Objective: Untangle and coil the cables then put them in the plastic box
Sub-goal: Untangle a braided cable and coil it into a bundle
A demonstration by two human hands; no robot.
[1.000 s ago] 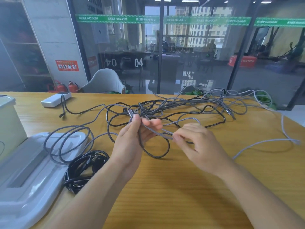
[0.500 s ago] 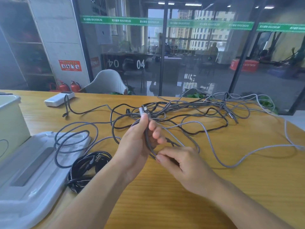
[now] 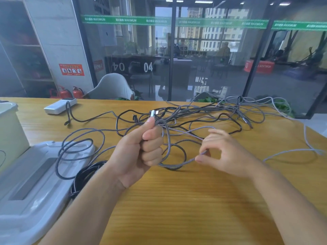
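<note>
My left hand grips a grey braided cable in a fist, its silver plug sticking up above the thumb. Loops of that cable hang from the fist onto the table. My right hand pinches the same cable between thumb and forefinger, to the right of the fist. Behind both hands lies a tangle of grey and black cables. The plastic box stands at the left edge, with its white lid lying flat in front of it.
A coiled black cable lies beside the lid. A white power bank sits at the back left with a cable plugged in. A pale cable trails off the wooden table's right side. A glass wall stands behind the table.
My left hand has closed into a fist round the cable loops. My right hand moved right and outward, drawing the grey cable along into another loop.
</note>
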